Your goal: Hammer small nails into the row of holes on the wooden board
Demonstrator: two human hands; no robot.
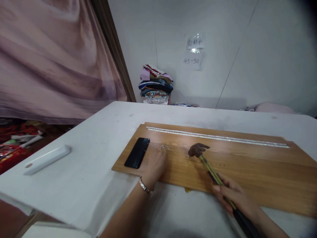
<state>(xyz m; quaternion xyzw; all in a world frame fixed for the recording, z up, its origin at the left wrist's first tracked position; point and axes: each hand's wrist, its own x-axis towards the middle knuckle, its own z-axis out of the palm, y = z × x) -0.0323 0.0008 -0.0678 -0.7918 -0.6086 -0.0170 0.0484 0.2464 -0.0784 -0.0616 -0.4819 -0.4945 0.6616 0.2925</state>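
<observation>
A long wooden board (247, 165) lies on the white table (99, 158). My right hand (235, 196) grips the yellow and black handle of a claw hammer (198, 150), whose rusty head rests on the board beside a row of small holes. My left hand (155, 165) lies on the board with its fingers reaching to a few small nails (165, 146); whether they pinch one is hidden. A black phone (137, 152) lies on the board's left end.
A metal strip (218, 136) runs along the board's far edge. A white oblong case (47, 159) sits on the table's left side. Folded clothes (155, 84) are stacked against the back wall. A pink curtain (49, 59) hangs at left.
</observation>
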